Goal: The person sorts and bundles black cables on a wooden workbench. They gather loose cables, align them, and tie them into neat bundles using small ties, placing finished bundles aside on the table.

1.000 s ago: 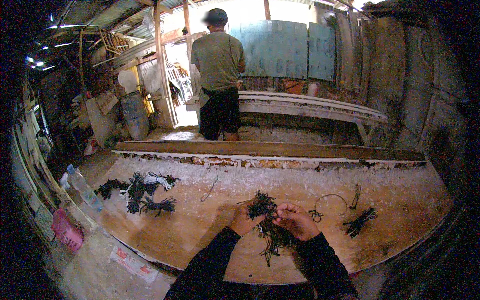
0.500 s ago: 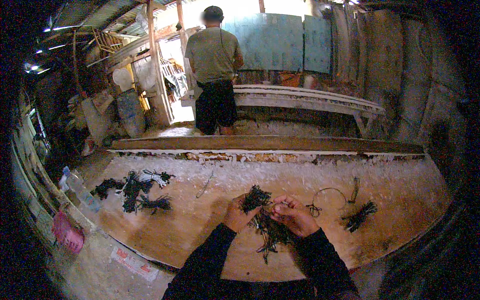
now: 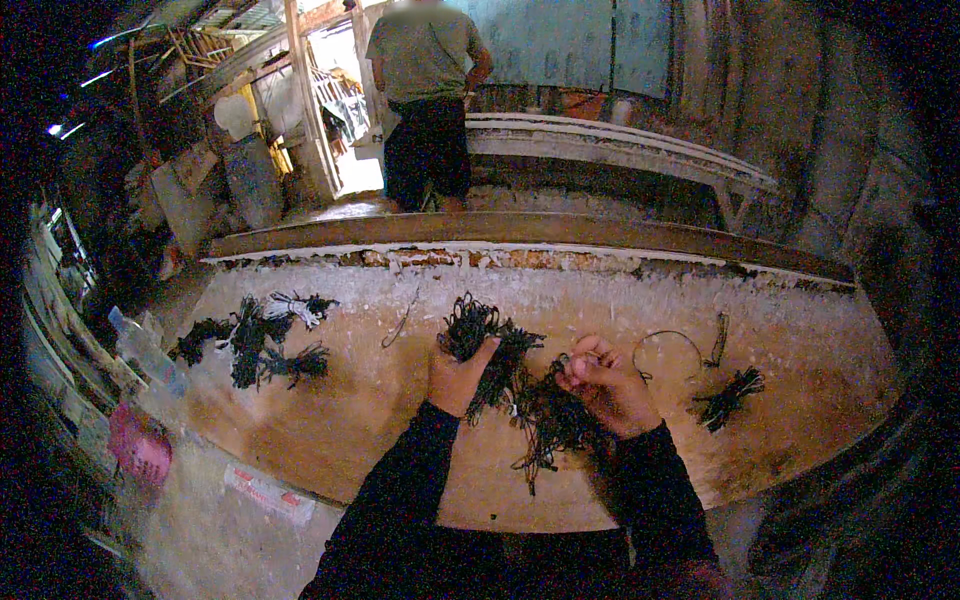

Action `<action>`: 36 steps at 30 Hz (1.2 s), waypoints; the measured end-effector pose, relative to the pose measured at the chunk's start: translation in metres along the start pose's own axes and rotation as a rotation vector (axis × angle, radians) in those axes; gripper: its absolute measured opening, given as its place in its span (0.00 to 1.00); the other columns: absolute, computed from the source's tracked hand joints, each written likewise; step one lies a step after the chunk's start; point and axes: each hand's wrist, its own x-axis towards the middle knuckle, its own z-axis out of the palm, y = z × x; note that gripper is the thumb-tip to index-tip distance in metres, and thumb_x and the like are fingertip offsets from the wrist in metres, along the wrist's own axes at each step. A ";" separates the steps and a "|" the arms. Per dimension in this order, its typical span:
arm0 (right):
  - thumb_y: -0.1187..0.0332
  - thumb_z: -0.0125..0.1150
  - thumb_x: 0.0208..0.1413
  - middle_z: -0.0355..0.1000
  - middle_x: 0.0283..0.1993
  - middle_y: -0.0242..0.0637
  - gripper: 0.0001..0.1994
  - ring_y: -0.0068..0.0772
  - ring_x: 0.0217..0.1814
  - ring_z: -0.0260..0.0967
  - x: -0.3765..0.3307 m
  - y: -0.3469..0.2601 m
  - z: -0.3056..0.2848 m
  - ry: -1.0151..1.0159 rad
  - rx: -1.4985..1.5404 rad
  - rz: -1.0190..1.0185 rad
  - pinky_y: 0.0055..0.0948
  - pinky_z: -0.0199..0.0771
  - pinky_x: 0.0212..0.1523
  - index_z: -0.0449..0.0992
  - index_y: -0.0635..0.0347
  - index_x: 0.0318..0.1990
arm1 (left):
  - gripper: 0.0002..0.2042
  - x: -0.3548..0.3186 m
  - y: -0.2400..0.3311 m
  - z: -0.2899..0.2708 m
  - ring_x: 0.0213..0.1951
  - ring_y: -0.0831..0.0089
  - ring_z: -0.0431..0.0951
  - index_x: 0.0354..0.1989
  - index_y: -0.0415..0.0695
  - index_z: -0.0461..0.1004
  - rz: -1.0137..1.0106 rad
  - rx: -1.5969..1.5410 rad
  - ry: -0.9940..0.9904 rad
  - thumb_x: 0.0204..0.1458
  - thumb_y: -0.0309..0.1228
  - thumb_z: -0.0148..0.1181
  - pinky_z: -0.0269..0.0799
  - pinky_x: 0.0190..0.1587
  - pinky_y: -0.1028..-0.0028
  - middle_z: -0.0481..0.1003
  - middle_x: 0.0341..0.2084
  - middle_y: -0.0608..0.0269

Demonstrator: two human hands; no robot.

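In the middle of the board, my left hand (image 3: 461, 378) is closed round a bundle of looped black cords (image 3: 470, 325), its thumb across the strands. To its right, my right hand (image 3: 606, 383) has thumb and fingers pinched on dark cord strands at its fingertips; the exact strand is hard to make out. A loose pile of black cords (image 3: 560, 425) lies below and between the hands, partly hidden by the right one. Farther right are another black cord bundle (image 3: 730, 398) and a thin cord bent into a loop (image 3: 668, 333).
Several black cord bundles (image 3: 250, 345), one with a white cord bundle (image 3: 297, 308), lie on the board (image 3: 370, 400) at left. Beyond its left edge are a clear plastic bottle (image 3: 145, 345) and a pink bag (image 3: 139, 445). A person (image 3: 425, 70) stands beyond, by a long bench (image 3: 600, 145).
The view has tipped down. My left hand now holds a fuller spread of cord loops, and my right hand has drawn a little away from it to the right.
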 end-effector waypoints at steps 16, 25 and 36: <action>0.75 0.57 0.48 0.69 0.30 0.31 0.14 0.24 0.28 0.63 -0.085 -0.061 -0.002 0.077 0.213 -0.359 0.29 0.64 0.46 0.65 0.56 0.43 | 0.10 0.001 -0.036 0.001 0.28 0.77 0.75 0.32 0.37 0.75 -0.174 -0.139 -0.081 0.43 0.30 0.63 0.70 0.33 0.76 0.77 0.27 0.64; 0.58 0.58 0.45 0.67 0.48 0.48 0.27 0.44 0.51 0.65 -0.316 -0.143 -0.085 0.895 -0.382 -0.754 0.45 0.63 0.54 0.65 0.61 0.53 | 0.10 0.003 -0.020 -0.002 0.30 0.77 0.75 0.33 0.38 0.75 -0.075 -0.111 -0.039 0.44 0.30 0.62 0.70 0.35 0.75 0.77 0.28 0.64; 0.61 0.58 0.42 0.52 0.55 0.44 0.31 0.48 0.58 0.44 -0.397 -0.093 -0.087 1.506 -1.004 -0.327 0.47 0.33 0.59 0.54 0.52 0.55 | 0.11 0.007 -0.030 0.002 0.32 0.70 0.77 0.34 0.37 0.74 0.011 -0.034 -0.088 0.43 0.30 0.62 0.70 0.37 0.73 0.77 0.30 0.57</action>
